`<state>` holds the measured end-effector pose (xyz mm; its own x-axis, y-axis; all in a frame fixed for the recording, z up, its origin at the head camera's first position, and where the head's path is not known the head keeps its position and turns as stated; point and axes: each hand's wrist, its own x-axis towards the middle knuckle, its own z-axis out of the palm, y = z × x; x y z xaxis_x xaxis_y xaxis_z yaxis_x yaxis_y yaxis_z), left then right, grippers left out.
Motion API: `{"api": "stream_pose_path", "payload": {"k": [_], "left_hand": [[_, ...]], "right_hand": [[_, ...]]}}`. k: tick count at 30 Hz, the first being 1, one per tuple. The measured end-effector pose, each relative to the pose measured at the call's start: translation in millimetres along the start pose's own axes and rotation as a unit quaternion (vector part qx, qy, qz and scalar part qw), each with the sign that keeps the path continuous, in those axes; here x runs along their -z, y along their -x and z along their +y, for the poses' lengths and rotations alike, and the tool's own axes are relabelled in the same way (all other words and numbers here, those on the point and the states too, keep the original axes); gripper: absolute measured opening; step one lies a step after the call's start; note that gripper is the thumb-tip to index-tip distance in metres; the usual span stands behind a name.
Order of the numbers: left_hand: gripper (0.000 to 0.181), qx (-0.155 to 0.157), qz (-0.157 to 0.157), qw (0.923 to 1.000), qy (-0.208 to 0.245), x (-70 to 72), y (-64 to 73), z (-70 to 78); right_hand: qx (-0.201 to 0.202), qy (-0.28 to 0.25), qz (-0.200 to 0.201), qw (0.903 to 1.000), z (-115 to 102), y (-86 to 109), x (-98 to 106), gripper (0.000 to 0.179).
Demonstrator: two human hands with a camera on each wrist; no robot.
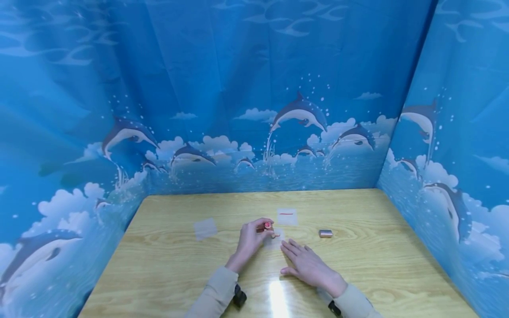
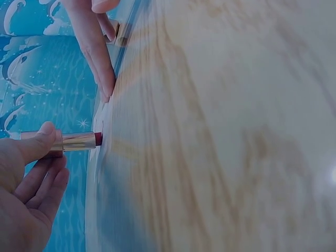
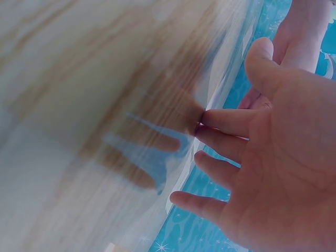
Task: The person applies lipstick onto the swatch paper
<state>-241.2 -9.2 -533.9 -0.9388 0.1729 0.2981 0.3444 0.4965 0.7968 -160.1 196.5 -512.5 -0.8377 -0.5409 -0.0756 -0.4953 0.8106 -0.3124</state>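
My left hand [image 1: 251, 238] pinches a lipstick [image 2: 73, 142] between thumb and fingers, its red tip pointing down at a white paper square [image 1: 280, 240]. A short red mark [image 1: 277, 235] shows on that paper beside the tip. To the right, my right hand [image 1: 308, 266] has its fingers extended, with fingertips at the paper's right side. In the right wrist view two fingertips [image 3: 205, 116] meet the tabletop, while the other fingers are spread. Past the right hand lies the lipstick cap [image 1: 325, 233], a shiny short tube on its side.
Behind the hands lies another paper square [image 1: 287, 217] with a red line across it. A further white square [image 1: 205, 229] sits to the left. The wooden table [image 1: 167, 265] is bordered by blue dolphin-print curtains [image 1: 199, 88] at the back and sides.
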Motion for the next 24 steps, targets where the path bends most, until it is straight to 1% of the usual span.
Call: {"api": "stream_pose_path", "payload": {"k": [5, 7, 15, 21, 24], "left_hand": [[0.029, 0.003, -0.001, 1.0000, 0.000, 1.0, 0.9, -1.1], [0.028, -0.002, 0.001, 1.0000, -0.001, 1.5, 1.1, -1.6], [0.029, -0.002, 0.006, 1.0000, 0.004, 4.2, 1.5, -1.5], [0.030, 0.013, 0.000, 0.9999, 0.002, 6.7, 2.8, -1.8], [0.030, 0.010, 0.001, 1.0000, 0.001, 8.3, 3.4, -2.4]], "right_hand": [[0.001, 0.003, 0.001, 1.0000, 0.5, 0.2, -0.2, 0.075], [0.001, 0.005, 0.001, 1.0000, 0.7, 0.1, -0.2, 0.075], [-0.003, 0.005, -0.005, 1.0000, -0.1, -0.4, 1.7, 0.074], [-0.003, 0.002, -0.003, 1.0000, -0.5, -0.7, 1.8, 0.074], [-0.002, 0.001, -0.001, 1.0000, -0.7, -0.9, 1.8, 0.074]]}}
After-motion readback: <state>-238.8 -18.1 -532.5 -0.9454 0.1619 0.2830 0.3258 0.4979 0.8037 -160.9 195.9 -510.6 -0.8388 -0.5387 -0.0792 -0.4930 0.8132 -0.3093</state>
